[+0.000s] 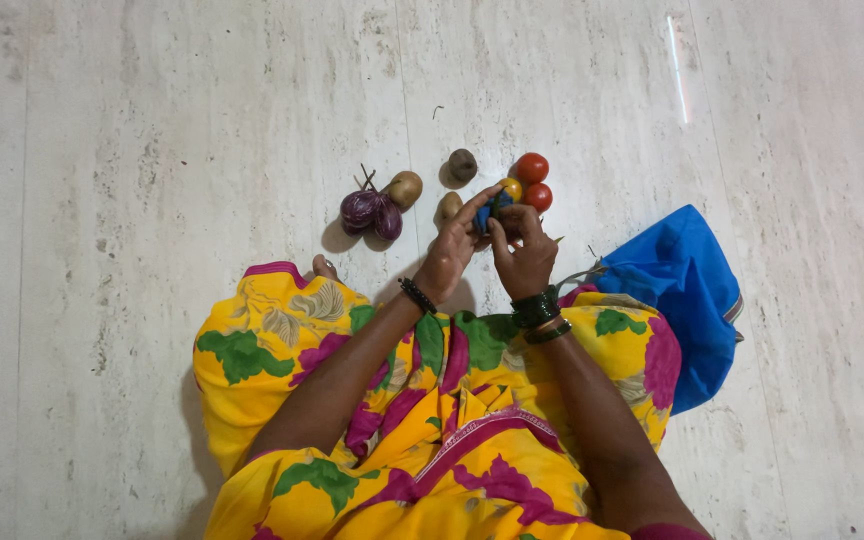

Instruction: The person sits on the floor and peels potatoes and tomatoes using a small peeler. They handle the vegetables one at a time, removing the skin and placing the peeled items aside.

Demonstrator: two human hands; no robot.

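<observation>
Here, two red tomatoes (534,182), two purple aubergines (372,212), three potatoes (463,164).

Bright even indoor light, soft short shadows, glare streak on the pale floor (679,70), sharp focus throughout

No labels, signs or screens show anywhere in the view. The only thing close to a package is a soft bright blue cloth bag (687,300), lying crumpled on the pale stone floor (152,150) at the person's right side, just beside the knee and touching the yellow flowered cloth there. It is roughly triangular as it lies, with a grey strip along its right edge and a thin grey strap at its upper left. Whether anything is inside cannot be told.
</observation>
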